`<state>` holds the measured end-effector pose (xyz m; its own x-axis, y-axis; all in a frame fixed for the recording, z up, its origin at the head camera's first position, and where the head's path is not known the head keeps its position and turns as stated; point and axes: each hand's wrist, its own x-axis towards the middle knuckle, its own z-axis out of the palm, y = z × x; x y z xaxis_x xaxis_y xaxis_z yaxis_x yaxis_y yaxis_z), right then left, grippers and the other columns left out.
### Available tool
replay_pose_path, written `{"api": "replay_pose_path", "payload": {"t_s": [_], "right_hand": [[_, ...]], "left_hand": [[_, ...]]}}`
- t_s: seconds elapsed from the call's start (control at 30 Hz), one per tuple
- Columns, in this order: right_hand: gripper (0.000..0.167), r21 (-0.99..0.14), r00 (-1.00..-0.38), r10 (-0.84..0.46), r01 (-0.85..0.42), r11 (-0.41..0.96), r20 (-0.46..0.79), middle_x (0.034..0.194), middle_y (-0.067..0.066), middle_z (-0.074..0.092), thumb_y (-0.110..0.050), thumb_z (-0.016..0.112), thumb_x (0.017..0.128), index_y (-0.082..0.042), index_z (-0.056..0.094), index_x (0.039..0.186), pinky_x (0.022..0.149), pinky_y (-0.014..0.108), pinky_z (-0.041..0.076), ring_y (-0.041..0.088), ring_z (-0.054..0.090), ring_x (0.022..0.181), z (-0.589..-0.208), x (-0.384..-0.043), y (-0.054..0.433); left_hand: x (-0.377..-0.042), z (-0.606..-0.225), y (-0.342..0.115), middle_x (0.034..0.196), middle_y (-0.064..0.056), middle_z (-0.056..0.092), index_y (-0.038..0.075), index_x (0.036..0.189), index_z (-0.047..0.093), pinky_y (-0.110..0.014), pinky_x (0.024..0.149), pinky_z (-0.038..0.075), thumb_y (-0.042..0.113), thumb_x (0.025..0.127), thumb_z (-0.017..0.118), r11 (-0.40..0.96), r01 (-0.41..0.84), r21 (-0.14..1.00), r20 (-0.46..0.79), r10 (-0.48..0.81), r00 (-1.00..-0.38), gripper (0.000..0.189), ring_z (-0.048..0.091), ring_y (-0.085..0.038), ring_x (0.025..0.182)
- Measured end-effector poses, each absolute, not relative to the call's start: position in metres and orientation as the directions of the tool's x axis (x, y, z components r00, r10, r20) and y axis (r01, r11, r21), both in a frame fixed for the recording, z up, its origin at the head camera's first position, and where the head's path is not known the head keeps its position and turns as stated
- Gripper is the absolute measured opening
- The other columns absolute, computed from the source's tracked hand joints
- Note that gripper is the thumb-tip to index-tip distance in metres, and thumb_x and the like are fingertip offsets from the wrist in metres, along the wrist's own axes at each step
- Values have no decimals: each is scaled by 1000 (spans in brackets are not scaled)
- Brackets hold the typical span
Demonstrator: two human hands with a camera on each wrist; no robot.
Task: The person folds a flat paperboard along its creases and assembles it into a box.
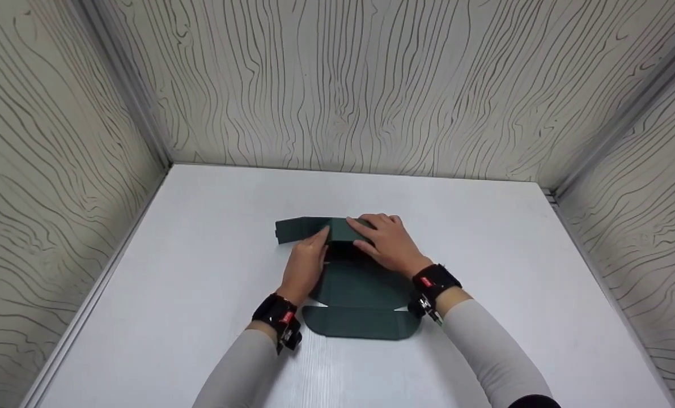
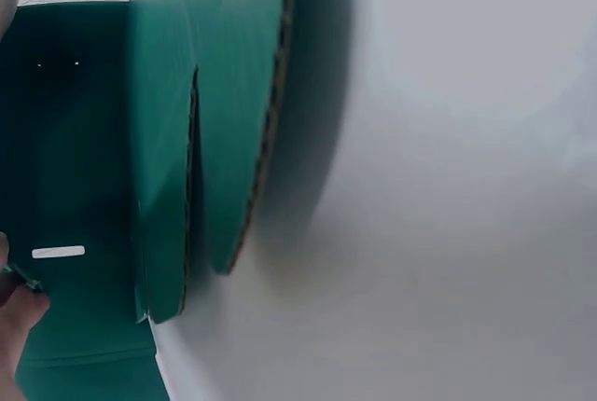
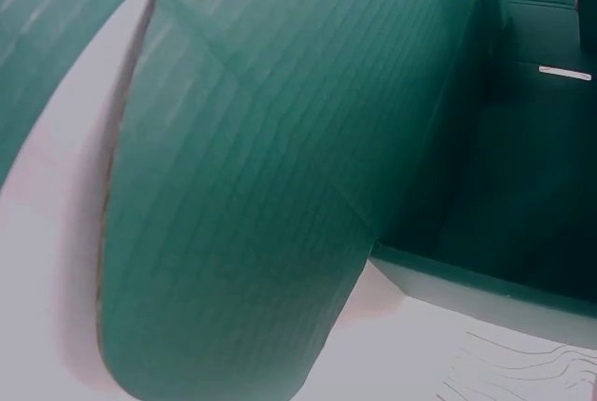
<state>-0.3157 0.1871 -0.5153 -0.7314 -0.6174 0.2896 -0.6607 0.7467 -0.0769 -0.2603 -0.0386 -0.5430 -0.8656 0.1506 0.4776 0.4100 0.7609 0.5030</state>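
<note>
A dark green cardboard box [image 1: 365, 286], partly folded up, lies on the white table. Its far wall stands raised, and a long flap [image 1: 290, 231] sticks out to the left from it. Toward me, a front flap with rounded ends [image 1: 363, 324] spreads out flat. My left hand [image 1: 305, 265] grips the box at its far left corner, fingers pointing away from me. On the far right part, my right hand [image 1: 393, 243] holds the raised wall, index finger across the panel and thumb lower down. In the left wrist view, a narrow slot [image 2: 58, 252] shows in a green panel.
The white table [image 1: 201, 283] extends around the box on all sides. Wood-grain patterned panels [image 1: 337, 85] enclose it at the back, left and right, with grey metal strips [image 1: 122, 85] at the corners. Both wrists carry black straps with small cameras.
</note>
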Motion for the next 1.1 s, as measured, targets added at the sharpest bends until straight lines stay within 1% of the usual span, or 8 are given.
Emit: {"api": "replay_pose_path", "payload": {"t_s": [0.1,0.17,0.23,0.43,0.53,0.67,0.9,1.1], "right_hand": [[52,-76,-729,-617,-662,746,296,140,7,56,-52,44,102,-37,39,151,100,54,41,27,54,127,-516,-316,187],[51,-74,-726,-617,-663,745,303,139,6,56,-51,44,102,-36,40,151,99,53,42,27,54,126,-516,-316,187],[51,-75,-722,-617,-667,742,312,139,6,56,-51,45,102,-36,41,150,98,53,42,27,55,125,-516,-316,188],[51,-73,-721,-618,-667,741,313,140,6,56,-51,44,102,-35,41,150,98,54,42,28,55,125,-515,-315,188],[51,-73,-727,-613,-661,747,311,140,6,56,-51,44,102,-35,41,150,99,54,42,27,55,126,-514,-315,188],[51,-80,-730,-613,-660,747,304,140,7,56,-50,44,102,-34,42,150,99,54,42,28,55,126,-514,-315,188],[50,-81,-723,-617,-667,741,309,139,8,57,-50,45,102,-33,44,149,97,55,43,29,56,123,-515,-315,186],[50,-82,-712,-620,-675,733,329,139,7,57,-49,46,102,-33,44,149,95,54,43,28,56,122,-517,-316,185]], "left_hand": [[-260,-544,-36,137,-6,63,16,147,48,-32,102,51,9,101,54,720,416,556,456,154,-877,47,62,-19,124],[-261,-545,-34,138,-5,62,20,147,48,-33,103,50,8,101,54,710,410,572,445,151,-883,48,61,-19,125],[-261,-545,-31,138,-6,62,21,147,50,-34,103,50,6,100,54,710,396,582,435,139,-890,49,61,-20,126],[-261,-544,-21,137,-8,63,13,143,53,-34,102,51,6,100,55,693,365,621,428,91,-899,44,61,-19,125],[-262,-543,-14,136,-10,63,8,143,52,-33,100,52,8,101,54,689,367,625,438,80,-896,42,61,-19,124],[-262,-544,-8,134,-12,64,3,141,53,-34,97,54,4,99,56,682,370,631,463,52,-885,43,63,-21,122],[-263,-546,-4,132,-12,65,5,140,54,-35,97,54,1,96,59,639,344,688,455,-10,-891,45,64,-21,120],[-264,-546,-3,130,-15,66,2,139,55,-37,96,55,2,96,59,611,335,717,441,-25,-897,43,65,-24,118]]}}
